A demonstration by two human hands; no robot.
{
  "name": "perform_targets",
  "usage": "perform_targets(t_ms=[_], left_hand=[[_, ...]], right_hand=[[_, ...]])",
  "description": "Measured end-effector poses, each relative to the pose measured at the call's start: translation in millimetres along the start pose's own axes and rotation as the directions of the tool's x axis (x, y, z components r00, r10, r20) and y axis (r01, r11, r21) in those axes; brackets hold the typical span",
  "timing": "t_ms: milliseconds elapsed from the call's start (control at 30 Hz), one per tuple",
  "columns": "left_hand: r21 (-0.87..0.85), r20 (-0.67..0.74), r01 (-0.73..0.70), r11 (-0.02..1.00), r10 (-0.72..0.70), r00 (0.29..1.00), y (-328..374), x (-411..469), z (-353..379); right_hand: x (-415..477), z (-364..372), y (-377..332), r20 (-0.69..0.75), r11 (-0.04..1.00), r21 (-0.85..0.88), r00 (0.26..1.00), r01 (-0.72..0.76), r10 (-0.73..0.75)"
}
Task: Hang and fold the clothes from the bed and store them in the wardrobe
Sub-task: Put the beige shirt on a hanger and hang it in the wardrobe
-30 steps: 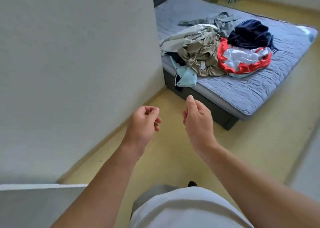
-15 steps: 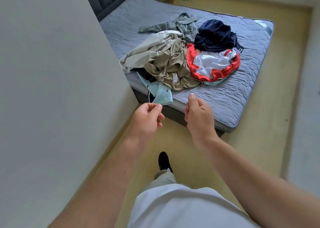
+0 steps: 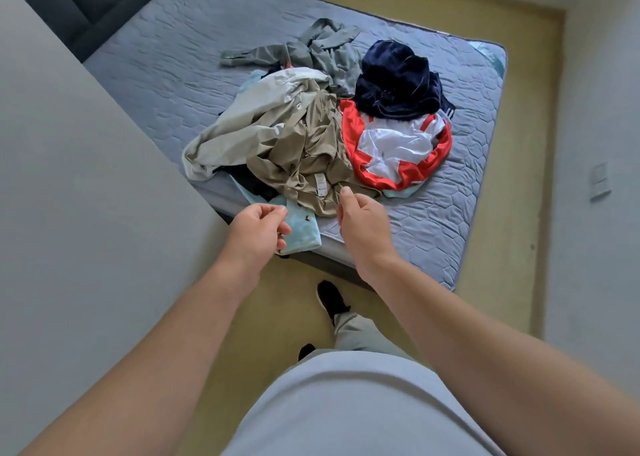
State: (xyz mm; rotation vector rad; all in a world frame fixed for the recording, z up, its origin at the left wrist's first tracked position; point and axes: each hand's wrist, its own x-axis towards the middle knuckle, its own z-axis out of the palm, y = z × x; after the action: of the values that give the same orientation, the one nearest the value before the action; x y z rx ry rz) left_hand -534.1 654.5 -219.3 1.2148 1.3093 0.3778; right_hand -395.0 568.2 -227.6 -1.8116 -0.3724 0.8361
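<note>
"So, what is the step at the bed (image 3: 433, 220)?"

"Choosing a first garment. A person stands at the bed's near edge with left hand (image 3: 258, 228) and right hand (image 3: 362, 228) raised over it, fingers loosely curled and holding nothing. The pile of clothes (image 3: 277, 133) lies mid-bed and spills to that near edge."

"Best way in?"

"Probably from the top. The tan shirt (image 3: 304, 157) lies uppermost at the bed's near edge, closest to the right hand. Lifting it by the shoulders with both hands should free it without dragging its neighbours. The pale blue garment (image 3: 301, 230) hangs over the bed's edge just beside the left hand, but part of it lies under the tan shirt. Tugging it first could pull the pile onto the floor (image 3: 284, 303)."

"And the wardrobe? Anything stored?"

"No wardrobe, hanger or basket can be made out. The red-and-white top (image 3: 398, 147), navy garment (image 3: 394, 81) and grey garment (image 3: 311, 50), further up the bed, lie unfolded; the job looks barely begun."
</note>
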Motion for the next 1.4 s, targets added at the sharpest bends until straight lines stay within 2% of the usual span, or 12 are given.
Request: perform_targets(t_ms=[267,400,500,633,867,933,1000,1067,1133,1267,1333,1400], left_hand=[[0.092,-0.087,0.109,0.990,-0.101,0.991,20,139,25],[0.092,-0.146,0.216,0.972,-0.201,0.969,27,205,35],[0.062,-0.176,0.282,0.957,-0.268,0.947,23,255,40],[-0.002,-0.226,0.359,0.933,-0.350,0.909,8,305,45],[0.032,-0.219,0.458,0.889,-0.440,0.871,-39,357,48],[0.035,-0.229,0.479,0.877,-0.459,0.858,-57,370,47],[0.029,-0.230,0.492,0.870,-0.473,0.850,-71,381,45],[0.016,-0.230,0.508,0.861,-0.492,0.840,-83,389,43],[0.001,-0.233,0.526,0.850,-0.511,0.827,-89,396,42],[-0.011,-0.243,0.537,0.843,-0.523,0.817,-90,402,36],[-0.010,-0.240,0.530,0.848,-0.517,0.822,-87,401,31],[-0.013,-0.242,0.531,0.847,-0.518,0.821,-82,400,25]], right_hand=[[209,50,-4,0.078,0.961,-0.178,0.971,-0.210,0.227],[297,79,23,0.122,0.873,-0.294,0.891,-0.388,0.437],[348,102,56,0.184,0.788,-0.451,0.820,-0.419,0.541],[397,131,97,0.293,0.687,-0.653,0.731,-0.317,0.616],[455,191,172,0.371,0.575,-0.814,0.694,-0.076,0.617],[468,208,192,0.364,0.478,-0.878,0.696,0.034,0.619],[479,223,212,0.368,0.332,-0.925,0.654,0.185,0.661],[487,231,230,0.383,0.278,-0.924,0.619,0.264,0.685],[490,234,241,0.402,0.311,-0.916,0.592,0.255,0.699],[484,234,244,0.427,0.388,-0.899,0.610,0.204,0.668],[482,234,238,0.408,0.412,-0.898,0.645,0.155,0.646],[479,235,228,0.357,0.467,-0.883,0.712,0.046,0.605]])
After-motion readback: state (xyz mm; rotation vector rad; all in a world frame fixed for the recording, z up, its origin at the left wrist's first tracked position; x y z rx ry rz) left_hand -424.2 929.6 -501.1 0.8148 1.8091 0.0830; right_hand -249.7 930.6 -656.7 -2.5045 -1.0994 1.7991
